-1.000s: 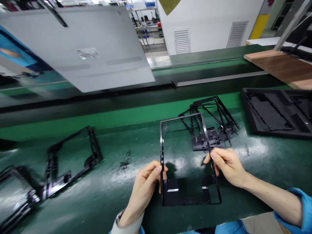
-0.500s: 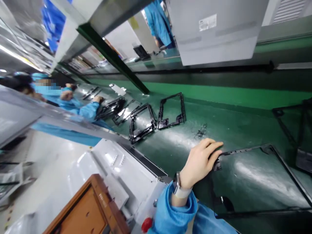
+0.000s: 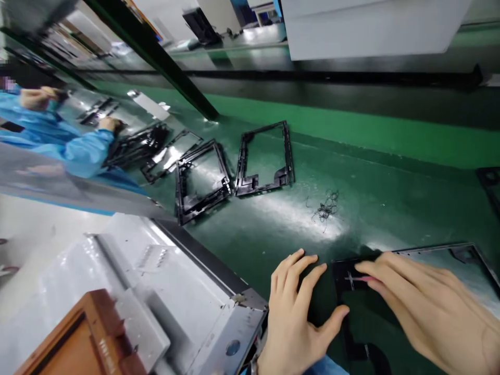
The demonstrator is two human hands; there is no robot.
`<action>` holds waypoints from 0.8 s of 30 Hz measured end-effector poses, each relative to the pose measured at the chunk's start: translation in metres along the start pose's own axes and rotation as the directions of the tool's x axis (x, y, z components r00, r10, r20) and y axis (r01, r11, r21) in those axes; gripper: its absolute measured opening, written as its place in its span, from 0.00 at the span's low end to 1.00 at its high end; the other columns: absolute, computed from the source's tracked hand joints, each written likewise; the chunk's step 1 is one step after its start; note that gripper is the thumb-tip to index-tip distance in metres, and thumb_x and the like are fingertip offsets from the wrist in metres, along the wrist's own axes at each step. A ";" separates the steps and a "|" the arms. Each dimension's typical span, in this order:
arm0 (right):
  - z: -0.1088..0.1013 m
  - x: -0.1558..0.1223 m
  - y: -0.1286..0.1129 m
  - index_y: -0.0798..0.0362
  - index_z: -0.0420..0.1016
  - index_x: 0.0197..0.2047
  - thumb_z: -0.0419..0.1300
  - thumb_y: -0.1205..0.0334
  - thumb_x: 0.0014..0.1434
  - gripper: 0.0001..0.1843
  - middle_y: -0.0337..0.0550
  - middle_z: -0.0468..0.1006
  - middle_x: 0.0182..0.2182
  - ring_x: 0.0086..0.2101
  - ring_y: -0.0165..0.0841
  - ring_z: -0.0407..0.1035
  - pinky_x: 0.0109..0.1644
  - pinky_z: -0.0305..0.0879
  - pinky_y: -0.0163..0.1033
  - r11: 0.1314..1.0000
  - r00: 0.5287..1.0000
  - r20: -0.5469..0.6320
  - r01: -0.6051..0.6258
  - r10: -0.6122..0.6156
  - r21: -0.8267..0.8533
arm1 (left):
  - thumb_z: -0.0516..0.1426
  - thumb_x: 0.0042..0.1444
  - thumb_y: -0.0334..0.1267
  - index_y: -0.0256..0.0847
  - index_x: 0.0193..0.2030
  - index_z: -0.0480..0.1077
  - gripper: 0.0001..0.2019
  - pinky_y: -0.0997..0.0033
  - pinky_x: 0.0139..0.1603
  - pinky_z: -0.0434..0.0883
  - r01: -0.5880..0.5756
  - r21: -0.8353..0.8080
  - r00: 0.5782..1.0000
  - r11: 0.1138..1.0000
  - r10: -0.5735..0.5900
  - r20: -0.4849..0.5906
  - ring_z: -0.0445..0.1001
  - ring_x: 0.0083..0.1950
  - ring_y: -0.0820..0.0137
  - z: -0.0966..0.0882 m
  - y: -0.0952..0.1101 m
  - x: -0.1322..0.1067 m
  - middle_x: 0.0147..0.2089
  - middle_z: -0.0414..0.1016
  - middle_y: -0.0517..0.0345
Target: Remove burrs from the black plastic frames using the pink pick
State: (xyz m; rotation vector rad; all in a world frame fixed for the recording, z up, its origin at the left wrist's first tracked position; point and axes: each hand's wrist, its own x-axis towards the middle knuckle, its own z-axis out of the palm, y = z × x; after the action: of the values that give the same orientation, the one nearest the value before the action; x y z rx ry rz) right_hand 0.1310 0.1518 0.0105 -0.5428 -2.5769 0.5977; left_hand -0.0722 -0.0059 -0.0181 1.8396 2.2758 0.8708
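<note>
A thin black rectangular frame lies on the green bench before me. My right hand reaches over its near left corner, fingers pinched on a small thin-tipped tool with a pink handle. The tip is over a pale cross-shaped mark on the corner; whether it touches cannot be told. Just left of the frame, my left hand hovers with fingers spread and holds nothing. My right hand hides part of the frame.
Fine black shavings lie on the green bench. Farther left are another black frame and stacked frames. A co-worker's blue sleeve is beyond. An orange-brown fixture and grey machine stand lower left.
My left hand has come off the frame's corner and moved down and left, fingers spread. My right hand has come into view with the pink-handled tool. The camera view has shifted.
</note>
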 end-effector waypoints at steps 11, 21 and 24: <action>0.022 0.029 -0.003 0.54 0.77 0.50 0.52 0.76 0.70 0.15 0.46 0.80 0.40 0.33 0.34 0.75 0.32 0.68 0.40 0.997 0.997 0.018 0.080 -0.080 -0.005 | 0.62 0.67 0.48 0.49 0.64 0.72 0.21 0.43 0.68 0.64 0.033 0.019 0.999 0.999 -0.032 -0.029 0.67 0.72 0.45 0.000 0.004 0.000 0.64 0.76 0.46; 0.025 0.031 -0.003 0.58 0.78 0.49 0.47 0.75 0.73 0.17 0.47 0.80 0.39 0.35 0.35 0.73 0.34 0.64 0.41 0.981 0.985 -0.028 0.164 -0.168 -0.100 | 0.59 0.69 0.55 0.38 0.71 0.67 0.30 0.41 0.74 0.63 -0.076 0.049 0.997 0.996 0.074 0.033 0.68 0.73 0.45 -0.008 0.009 -0.005 0.69 0.74 0.39; 0.025 0.032 -0.003 0.58 0.79 0.49 0.49 0.75 0.75 0.16 0.46 0.80 0.40 0.35 0.35 0.72 0.35 0.64 0.41 0.977 0.985 -0.002 0.170 -0.172 -0.127 | 0.52 0.75 0.49 0.34 0.74 0.63 0.28 0.46 0.77 0.60 -0.109 0.067 0.993 0.992 0.106 0.042 0.67 0.76 0.52 -0.002 0.012 -0.025 0.69 0.75 0.40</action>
State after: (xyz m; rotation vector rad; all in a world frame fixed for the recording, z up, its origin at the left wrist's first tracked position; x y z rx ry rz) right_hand 0.0916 0.1567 0.0021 -0.3588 -2.6273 0.3731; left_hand -0.0558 -0.0285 -0.0173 2.0067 2.2285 0.7725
